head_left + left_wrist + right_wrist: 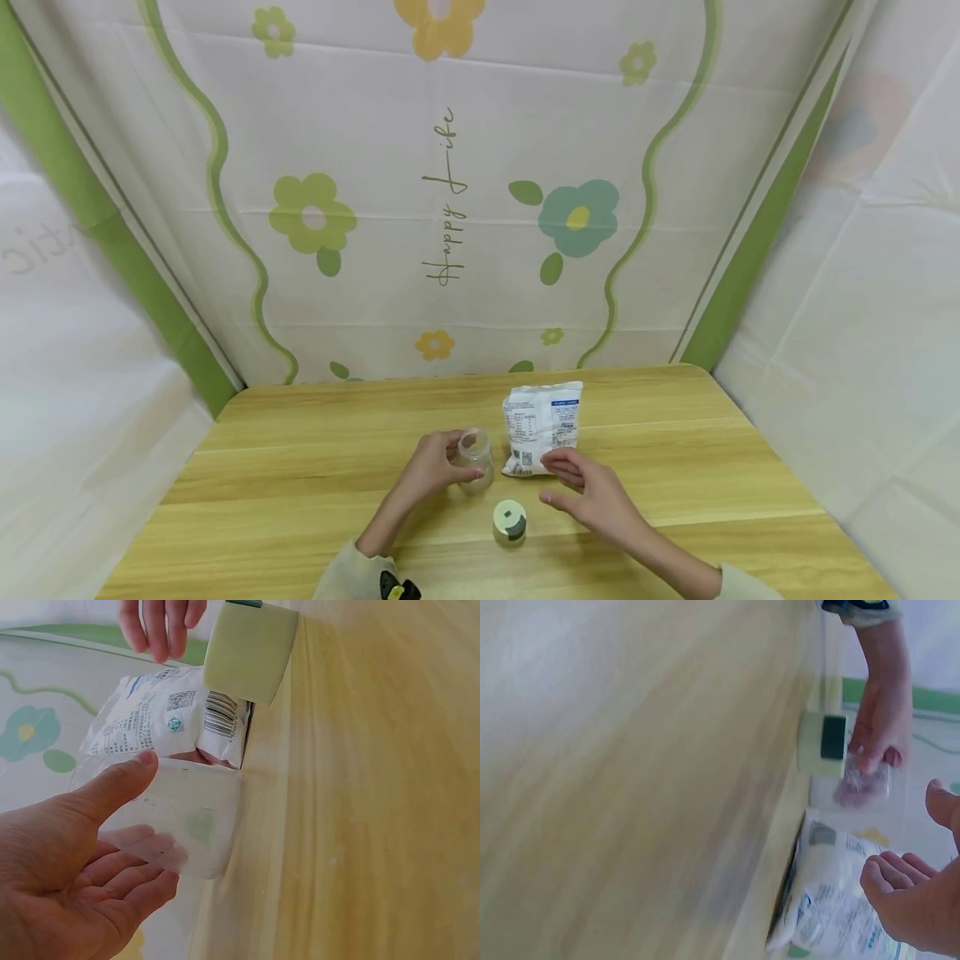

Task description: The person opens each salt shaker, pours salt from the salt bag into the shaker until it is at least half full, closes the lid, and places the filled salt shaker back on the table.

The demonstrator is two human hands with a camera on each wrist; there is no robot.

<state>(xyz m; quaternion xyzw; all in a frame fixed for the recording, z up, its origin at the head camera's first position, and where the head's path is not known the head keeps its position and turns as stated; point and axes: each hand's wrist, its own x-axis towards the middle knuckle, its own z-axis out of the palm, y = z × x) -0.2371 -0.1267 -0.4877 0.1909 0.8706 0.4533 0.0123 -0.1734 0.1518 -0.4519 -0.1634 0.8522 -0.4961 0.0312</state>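
My left hand (431, 468) holds a clear, wide-mouthed jar (480, 460) that stands upright on the table. In the left wrist view the thumb lies along the near side of the jar (199, 817), and the fingers show through it from behind. Just in front of the white printed packet (536, 425), my right hand (600, 498) hovers with its fingers loosely bent and nothing in its grasp. Between the hands, nearer to me, stands a small pale green cylinder (509, 523) with a dark patch on its top edge.
The wood-grain table (300, 467) carries these things near its middle. Behind it hangs a white curtain (375, 275) printed with flowers and lettering. More white cloth closes off the left side (82, 350) and the right side (862, 333).
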